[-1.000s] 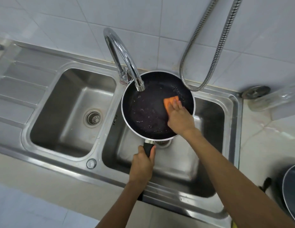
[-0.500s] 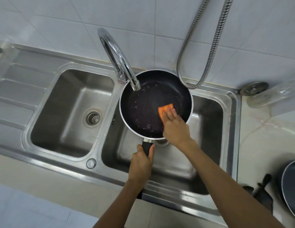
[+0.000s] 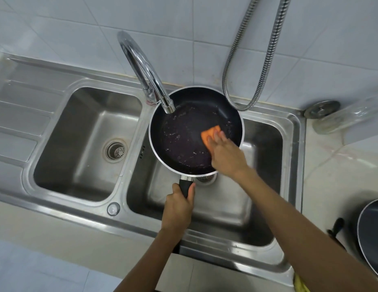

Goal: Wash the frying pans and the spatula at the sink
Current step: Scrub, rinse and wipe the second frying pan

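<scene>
A black frying pan point(image 3: 181, 140) with a pale rim is held over the right sink basin point(image 3: 262, 157), its inside wet with soapy streaks. My left hand point(image 3: 178, 207) grips the pan's black handle from below. My right hand point(image 3: 225, 153) presses an orange sponge point(image 3: 209, 133) against the right side of the pan's inside, its fingers lying over the sponge. A second dark frying pan point(image 3: 371, 234) sits on the counter at the far right edge, with a black handle point(image 3: 336, 228) beside it; I cannot tell what that handle belongs to.
A chrome tap point(image 3: 141, 68) arches over the pan's far left rim. A metal shower hose point(image 3: 253, 66) hangs in a loop behind the pan. The left basin point(image 3: 63, 157) has a drain strainer. A clear glass jar point(image 3: 348, 114) lies on the right counter.
My right hand has slid the sponge from the pan's middle toward its right side. My left hand keeps its grip on the handle and the pan stays about level.
</scene>
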